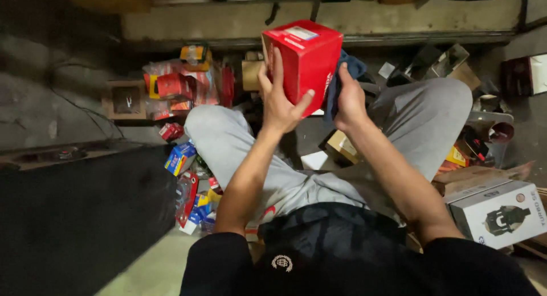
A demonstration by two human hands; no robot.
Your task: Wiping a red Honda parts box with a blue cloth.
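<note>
Red box [307, 59] held up in air above lap, flaps closed, contents not visible. Left hand [280, 102] grasps box's left side, fingers [277, 65] spread up its face, thumb under lower corner. Right hand [348, 99] clenched on dark blue cloth [345, 74], pressed against box's right side. Person sits on floor, grey-trousered knees apart. Small red, yellow and blue cartons [182, 88] heaped on floor by left knee. White carton [501, 213] with pictured part near right thigh, closed.
</note>
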